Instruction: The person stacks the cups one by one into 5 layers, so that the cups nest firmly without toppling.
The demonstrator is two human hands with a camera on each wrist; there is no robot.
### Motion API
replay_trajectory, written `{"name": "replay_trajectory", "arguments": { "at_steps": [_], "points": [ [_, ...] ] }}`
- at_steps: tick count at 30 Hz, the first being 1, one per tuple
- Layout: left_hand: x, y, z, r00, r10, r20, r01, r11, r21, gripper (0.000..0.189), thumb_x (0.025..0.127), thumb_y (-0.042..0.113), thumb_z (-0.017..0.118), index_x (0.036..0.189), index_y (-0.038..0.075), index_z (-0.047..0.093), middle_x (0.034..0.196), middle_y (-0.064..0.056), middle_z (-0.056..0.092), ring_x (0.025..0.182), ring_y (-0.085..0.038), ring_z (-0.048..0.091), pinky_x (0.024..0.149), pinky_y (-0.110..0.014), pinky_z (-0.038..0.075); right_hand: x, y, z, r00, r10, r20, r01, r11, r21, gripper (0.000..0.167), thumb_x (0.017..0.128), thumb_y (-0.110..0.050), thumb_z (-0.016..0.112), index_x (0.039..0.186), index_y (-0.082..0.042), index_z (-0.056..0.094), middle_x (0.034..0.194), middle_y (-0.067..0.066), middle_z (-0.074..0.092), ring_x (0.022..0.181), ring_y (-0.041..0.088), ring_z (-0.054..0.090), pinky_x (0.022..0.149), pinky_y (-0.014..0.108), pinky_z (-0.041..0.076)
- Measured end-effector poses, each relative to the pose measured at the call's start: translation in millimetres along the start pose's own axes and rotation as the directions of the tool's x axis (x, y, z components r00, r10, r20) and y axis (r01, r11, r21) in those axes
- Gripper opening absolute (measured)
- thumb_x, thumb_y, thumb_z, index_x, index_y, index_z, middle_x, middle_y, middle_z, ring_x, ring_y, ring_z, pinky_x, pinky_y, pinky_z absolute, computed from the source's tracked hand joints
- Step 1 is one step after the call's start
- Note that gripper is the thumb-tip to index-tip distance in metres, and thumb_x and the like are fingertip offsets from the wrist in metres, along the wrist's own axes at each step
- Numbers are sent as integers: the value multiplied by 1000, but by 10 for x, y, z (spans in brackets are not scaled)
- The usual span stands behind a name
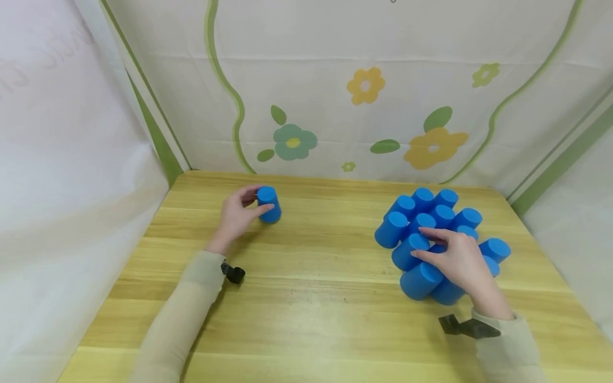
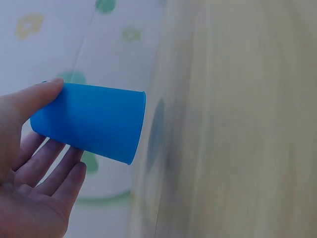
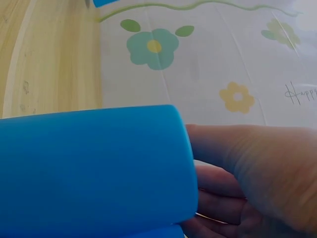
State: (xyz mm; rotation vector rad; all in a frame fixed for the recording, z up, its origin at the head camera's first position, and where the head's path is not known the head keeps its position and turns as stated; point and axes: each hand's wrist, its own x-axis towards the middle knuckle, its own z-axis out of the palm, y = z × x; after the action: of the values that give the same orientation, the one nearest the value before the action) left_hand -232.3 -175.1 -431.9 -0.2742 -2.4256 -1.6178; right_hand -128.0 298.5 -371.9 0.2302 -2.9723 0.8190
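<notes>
At the far left of the table my left hand (image 1: 239,213) holds a blue cup (image 1: 269,208), closed end up. In the left wrist view its thumb lies on one side of the cup (image 2: 89,121) and the fingers on the other; the rim looks just clear of the table. My right hand (image 1: 457,258) reaches over a cluster of blue upside-down cups on the right. Its thumb and forefinger lie either side of one cup's top (image 1: 417,243). A large blue cup (image 3: 94,168) hides those fingertips in the right wrist view, so I cannot tell whether they pinch.
Several more upside-down blue cups, such as a front one (image 1: 419,282), stand close together around my right hand. The wooden table (image 1: 306,298) ends at a white flowered curtain (image 1: 316,80) behind. White cloth (image 1: 62,186) hangs along the left side.
</notes>
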Motion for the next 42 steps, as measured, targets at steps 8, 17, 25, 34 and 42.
{"name": "replay_trajectory", "arguments": {
  "at_steps": [8,17,25,34,42],
  "points": [
    [-2,-149,-439,989,-66,-132,67,998,6,55,88,21,84,136,2,63,131,-17,64,119,-32,60,105,-46,47,-10,-9,11,1000,2,-15,-2,1000,-5,65,87,-41,83,134,0,65,123,27,66,110,47,59,87,67,47],
    [0,-280,-679,968,-153,-197,157,988,6,59,89,27,83,139,3,62,136,-17,62,123,-31,59,106,-42,47,-8,4,31,1000,0,-19,0,1000,-8,65,87,-41,83,134,0,65,124,27,66,110,47,58,85,65,48],
    [15,-353,-680,972,-167,-164,173,985,24,61,90,25,82,142,4,59,139,-17,59,125,-33,58,105,-42,48,-18,22,36,998,-25,-52,25,1000,0,63,87,-40,83,132,0,67,124,27,65,109,47,61,87,67,49],
    [18,-380,-669,974,-166,-157,174,984,39,60,91,27,81,142,4,59,135,-19,61,123,-34,59,103,-43,49,-19,-92,2,991,-97,-93,104,992,68,58,86,-39,84,133,-7,69,122,15,70,98,34,71,83,42,59],
    [16,-413,-673,974,-160,-159,168,985,41,61,90,31,81,141,4,60,133,-18,63,121,-32,60,102,-42,50,33,-354,-13,981,-152,-117,168,976,136,55,85,-33,85,132,-10,69,123,9,70,99,28,72,79,4,46]
  ]
}}
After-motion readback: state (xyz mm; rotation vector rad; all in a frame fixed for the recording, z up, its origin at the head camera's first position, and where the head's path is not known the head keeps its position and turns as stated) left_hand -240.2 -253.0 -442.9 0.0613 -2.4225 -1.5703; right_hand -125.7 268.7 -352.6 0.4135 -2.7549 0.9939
